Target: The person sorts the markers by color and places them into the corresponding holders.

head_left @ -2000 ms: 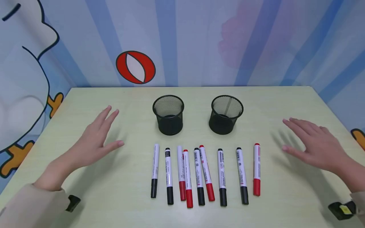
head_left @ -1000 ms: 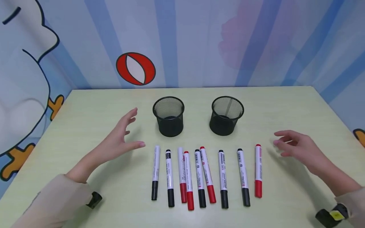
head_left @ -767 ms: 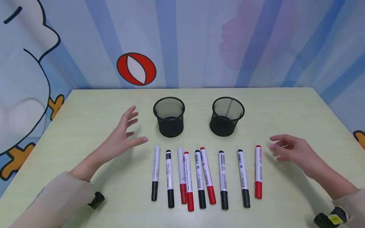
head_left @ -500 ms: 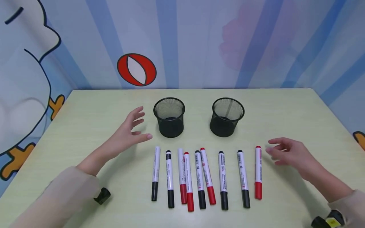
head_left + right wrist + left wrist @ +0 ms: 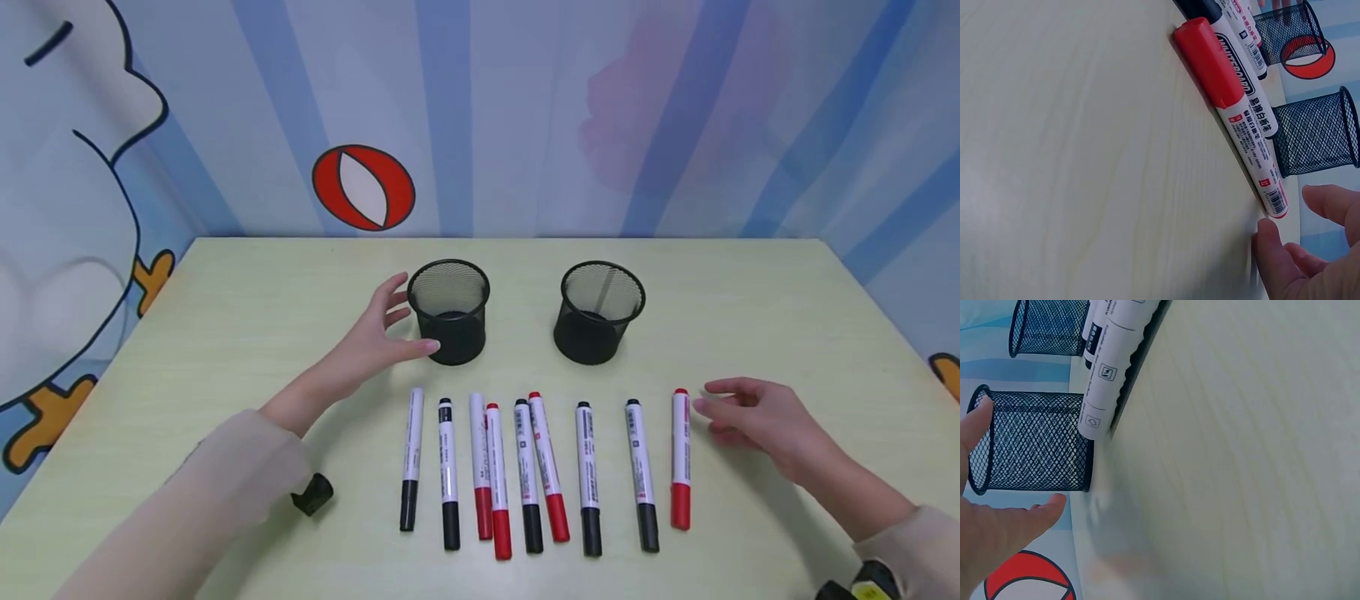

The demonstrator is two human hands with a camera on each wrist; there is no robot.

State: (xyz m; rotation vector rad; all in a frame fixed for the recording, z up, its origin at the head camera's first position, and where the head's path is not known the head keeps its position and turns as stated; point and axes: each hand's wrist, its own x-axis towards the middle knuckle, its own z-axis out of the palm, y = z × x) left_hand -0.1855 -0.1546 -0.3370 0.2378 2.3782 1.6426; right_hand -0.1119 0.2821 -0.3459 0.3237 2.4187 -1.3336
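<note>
In the head view, my left hand (image 5: 371, 337) is at the left side of the left black mesh pen cup (image 5: 457, 337), its thumb in front of the cup and its fingers along the left side. The left wrist view shows thumb and fingers spread about this cup (image 5: 1038, 440); firm contact cannot be made out. My right hand (image 5: 776, 421) is just right of the rightmost red-capped whiteboard marker (image 5: 680, 450), its fingertips near the marker's upper end. In the right wrist view, thumb and fingers stand apart beyond that marker (image 5: 1250, 144), holding nothing.
A second mesh pen cup (image 5: 592, 333) stands to the right of the first. Between the hands lie several white markers with black or red caps, such as a black-capped marker (image 5: 411, 437) at the row's left end. A patterned wall (image 5: 510, 117) backs the table (image 5: 262, 275).
My left hand has moved right and come up beside the left pen cup. The right hand has moved left toward the rightmost marker, its fingers bending more. Cups and markers stay in place.
</note>
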